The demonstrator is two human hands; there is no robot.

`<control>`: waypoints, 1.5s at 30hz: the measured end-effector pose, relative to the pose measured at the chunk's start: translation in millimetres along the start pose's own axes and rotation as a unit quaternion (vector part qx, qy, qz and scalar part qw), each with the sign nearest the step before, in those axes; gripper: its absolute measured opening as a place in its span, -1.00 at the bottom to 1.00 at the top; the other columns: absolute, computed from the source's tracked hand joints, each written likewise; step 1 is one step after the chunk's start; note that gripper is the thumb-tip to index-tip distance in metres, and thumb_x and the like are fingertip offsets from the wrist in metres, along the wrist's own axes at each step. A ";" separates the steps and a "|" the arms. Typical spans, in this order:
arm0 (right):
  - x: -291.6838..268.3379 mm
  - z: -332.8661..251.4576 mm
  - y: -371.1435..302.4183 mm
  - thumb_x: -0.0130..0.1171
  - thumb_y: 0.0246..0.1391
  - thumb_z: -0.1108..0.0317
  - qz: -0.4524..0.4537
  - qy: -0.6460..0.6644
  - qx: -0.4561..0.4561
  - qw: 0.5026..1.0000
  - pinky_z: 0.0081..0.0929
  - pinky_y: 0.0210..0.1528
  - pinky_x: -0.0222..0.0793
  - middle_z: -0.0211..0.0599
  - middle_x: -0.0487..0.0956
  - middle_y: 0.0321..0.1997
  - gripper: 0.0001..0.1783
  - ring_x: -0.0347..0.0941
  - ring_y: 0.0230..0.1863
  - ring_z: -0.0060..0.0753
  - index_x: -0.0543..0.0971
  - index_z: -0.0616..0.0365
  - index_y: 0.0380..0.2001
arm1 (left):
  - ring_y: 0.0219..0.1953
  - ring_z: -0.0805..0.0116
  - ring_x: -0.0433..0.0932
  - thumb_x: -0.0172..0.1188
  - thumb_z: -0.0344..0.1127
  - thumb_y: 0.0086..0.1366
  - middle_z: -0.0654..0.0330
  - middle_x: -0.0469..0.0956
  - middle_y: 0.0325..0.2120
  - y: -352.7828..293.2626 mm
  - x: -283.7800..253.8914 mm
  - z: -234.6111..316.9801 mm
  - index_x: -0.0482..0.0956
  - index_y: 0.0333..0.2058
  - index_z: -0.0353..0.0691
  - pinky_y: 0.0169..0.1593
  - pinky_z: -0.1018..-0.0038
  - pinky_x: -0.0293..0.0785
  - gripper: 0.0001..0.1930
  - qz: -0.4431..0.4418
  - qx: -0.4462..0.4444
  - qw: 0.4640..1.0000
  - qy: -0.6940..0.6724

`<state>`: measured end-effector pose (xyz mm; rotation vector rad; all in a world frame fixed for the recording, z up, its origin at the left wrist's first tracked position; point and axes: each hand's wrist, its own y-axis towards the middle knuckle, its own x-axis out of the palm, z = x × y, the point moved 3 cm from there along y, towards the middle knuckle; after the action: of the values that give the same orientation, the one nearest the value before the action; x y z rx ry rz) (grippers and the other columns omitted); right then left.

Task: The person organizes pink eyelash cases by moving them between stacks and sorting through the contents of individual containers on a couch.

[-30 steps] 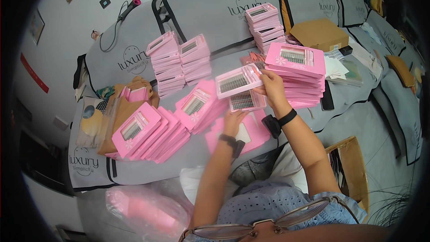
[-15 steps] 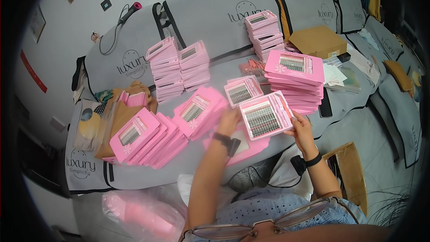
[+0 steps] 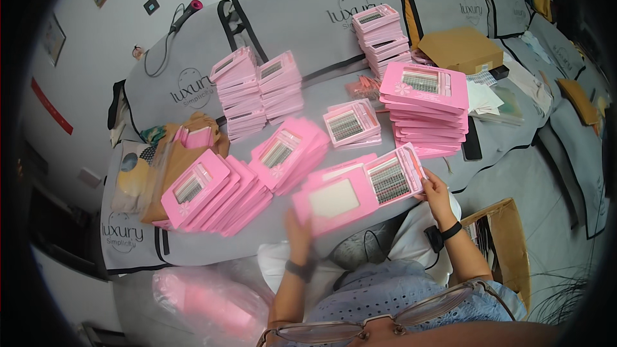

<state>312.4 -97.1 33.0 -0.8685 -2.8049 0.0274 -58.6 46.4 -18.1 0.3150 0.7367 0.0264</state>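
My right hand (image 3: 437,196) grips the right end of an eyelash tray (image 3: 391,180), a pink-edged case with rows of dark lash clusters. The tray's left end meets a flat pink card sleeve (image 3: 334,200) with a pale window; I cannot tell whether it is inside. At the sleeve's lower left edge is my left hand (image 3: 298,234), smeared by motion, its fingers closed on that edge. Just beyond lies a small pile of eyelash trays (image 3: 351,123). A fanned stack of sleeved lash packs (image 3: 283,154) lies left of the sleeve.
More sleeved packs lie at the left (image 3: 196,186) and in a tall stack at the right (image 3: 424,83). Unsleeved tray stacks (image 3: 238,93) stand along the grey sofa's back (image 3: 308,19). A black phone (image 3: 472,140), a cardboard box (image 3: 459,51) and an open carton (image 3: 508,244) are to the right.
My left hand has moved left and down from beside the tray to the sleeve's edge. The tray has shifted slightly right and down and turned, now meeting the sleeve's end.
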 end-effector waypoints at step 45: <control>156.3 -18.2 -7.2 0.00 0.22 0.32 -0.289 0.164 0.087 0.939 -0.39 -0.21 0.53 -0.01 0.55 -0.27 -0.68 0.58 -0.28 -0.24 0.32 0.38 -0.11 | 0.15 0.34 0.28 -0.01 -0.57 0.26 0.07 0.19 0.19 9.2 -61.3 101.3 -0.10 0.29 -0.31 0.17 0.44 0.23 -0.33 -0.034 -0.071 0.796 -0.600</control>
<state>186.1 -16.1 81.0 0.0154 -2.5726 0.0348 -36.0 19.4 95.4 0.1051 -0.5328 -0.1773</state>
